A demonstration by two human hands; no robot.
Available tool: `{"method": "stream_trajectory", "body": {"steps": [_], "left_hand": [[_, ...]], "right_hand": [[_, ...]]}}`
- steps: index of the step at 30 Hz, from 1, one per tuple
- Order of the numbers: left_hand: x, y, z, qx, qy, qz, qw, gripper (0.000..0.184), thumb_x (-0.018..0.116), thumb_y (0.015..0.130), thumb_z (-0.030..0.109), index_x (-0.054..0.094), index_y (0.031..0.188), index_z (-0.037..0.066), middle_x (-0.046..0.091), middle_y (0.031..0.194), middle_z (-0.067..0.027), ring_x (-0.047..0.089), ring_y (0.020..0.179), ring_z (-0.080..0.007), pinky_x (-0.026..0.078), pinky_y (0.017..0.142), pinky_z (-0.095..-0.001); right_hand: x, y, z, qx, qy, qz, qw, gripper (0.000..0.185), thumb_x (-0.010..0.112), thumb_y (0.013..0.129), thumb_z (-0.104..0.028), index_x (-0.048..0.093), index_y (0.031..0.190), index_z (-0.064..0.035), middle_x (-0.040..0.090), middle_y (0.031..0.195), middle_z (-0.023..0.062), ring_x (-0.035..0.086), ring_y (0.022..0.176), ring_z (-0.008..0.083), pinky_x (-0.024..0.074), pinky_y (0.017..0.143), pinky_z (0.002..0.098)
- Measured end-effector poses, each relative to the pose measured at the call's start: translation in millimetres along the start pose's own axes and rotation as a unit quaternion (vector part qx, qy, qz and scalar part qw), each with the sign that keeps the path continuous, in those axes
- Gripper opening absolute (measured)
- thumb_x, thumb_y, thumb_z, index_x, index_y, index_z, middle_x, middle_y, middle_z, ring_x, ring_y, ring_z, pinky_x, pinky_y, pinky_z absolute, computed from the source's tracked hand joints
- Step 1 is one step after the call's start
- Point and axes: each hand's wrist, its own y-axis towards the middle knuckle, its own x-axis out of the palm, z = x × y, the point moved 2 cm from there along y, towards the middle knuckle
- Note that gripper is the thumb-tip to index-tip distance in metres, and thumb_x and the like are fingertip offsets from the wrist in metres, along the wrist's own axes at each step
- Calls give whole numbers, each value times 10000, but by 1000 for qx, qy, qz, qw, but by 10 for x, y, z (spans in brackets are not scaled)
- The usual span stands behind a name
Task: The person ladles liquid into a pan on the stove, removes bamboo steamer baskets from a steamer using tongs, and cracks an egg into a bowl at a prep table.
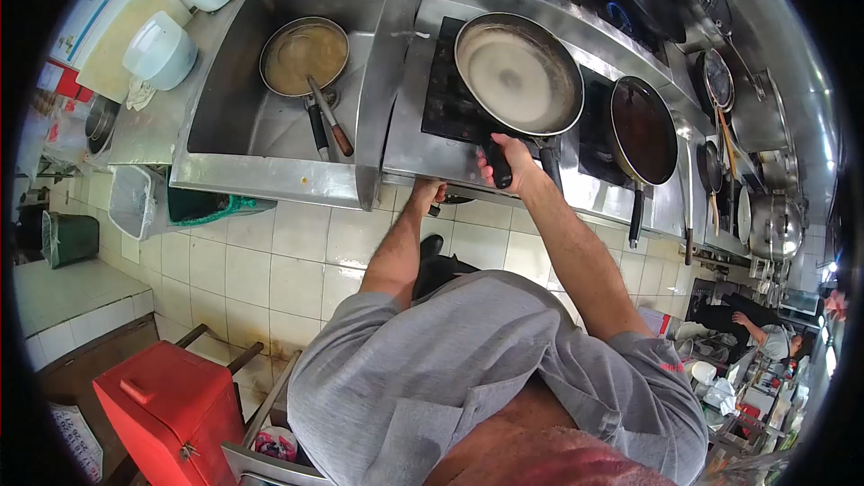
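Observation:
A large frying pan [519,72] with a pale, whitish inside sits over the stove's left burner area. Just below its rim, my right hand [515,162] is closed around a black pan handle [493,160]. Beside my right wrist runs a second black handle [550,164]; which pan it belongs to I cannot tell. My left hand [429,193] is closed at the front edge of the stove [409,155], low down near a small dark part. What its fingers grip is mostly hidden.
Right of the pan stands a dark frying pan [643,130]. The sink [236,81] at left holds a pan of brownish liquid [306,54] and dark-handled utensils. Behind are a red box [171,409] and a bin [135,202]. A person [747,324] is at far right.

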Motion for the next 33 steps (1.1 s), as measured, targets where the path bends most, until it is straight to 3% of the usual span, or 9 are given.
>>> {"method": "stream_trajectory", "body": {"steps": [3,6,18,21,25,28,30,32,33], "left_hand": [[47,-300,14,-22,-41,46,998,142,627,785,223,561,820,103,520,664,6,477,516,-97,428,480,-269],[-11,-627,-32,-21,-56,71,996,361,671,765,375,534,1005,143,513,762,19,472,545,-88,426,521,-254],[-746,-1052,-429,-62,-75,184,978,392,677,750,406,532,986,128,479,782,3,438,608,-103,416,543,-261],[-795,-967,-509,-82,-31,182,979,374,677,754,392,534,963,116,480,756,-3,425,558,-100,404,501,-248],[-823,-815,-703,-140,101,101,980,310,637,783,372,517,905,113,465,754,-15,424,536,-111,398,496,-263],[-862,-623,-913,-98,311,41,944,338,610,808,349,491,595,116,420,502,3,426,436,-119,363,389,-267],[-813,-512,-955,-127,401,-16,907,289,602,812,316,488,625,126,437,537,6,426,443,-122,350,385,-273],[-835,-251,-1033,-142,277,-199,929,181,597,801,267,505,696,153,437,561,28,395,437,-108,344,394,-263],[-714,-206,-1038,-147,364,-149,908,206,596,785,284,510,675,134,448,553,17,417,464,-122,351,417,-283]], "right_hand": [[42,101,-46,23,42,7,999,393,375,884,-397,475,797,-27,496,622,63,441,438,164,348,384,280],[83,163,-61,22,60,-2,998,386,381,879,-398,469,796,-31,495,623,57,441,439,159,348,389,276],[171,-7,138,63,145,-27,987,446,419,853,-509,445,746,-77,484,598,47,453,451,179,355,388,302],[140,-357,389,-1,62,-6,998,448,423,865,-502,450,780,-63,482,594,65,475,423,190,380,365,328],[-21,-1230,637,-112,-136,-32,984,361,596,814,-367,471,896,-37,505,605,75,494,437,144,374,366,267],[-395,-1893,798,-192,-288,-86,934,488,638,725,-146,450,1158,-23,515,675,32,470,483,85,370,453,224],[-723,-2404,936,-271,-320,-54,906,672,649,694,-64,355,1296,-29,519,854,22,495,743,82,422,660,240],[-1028,-3022,1187,-345,-296,31,890,780,651,657,-32,295,1351,-46,503,1060,55,456,956,114,394,839,262],[-1126,-3428,1306,-428,-303,96,846,814,646,632,-13,283,1359,-52,496,1115,67,451,984,129,382,868,264]]}}
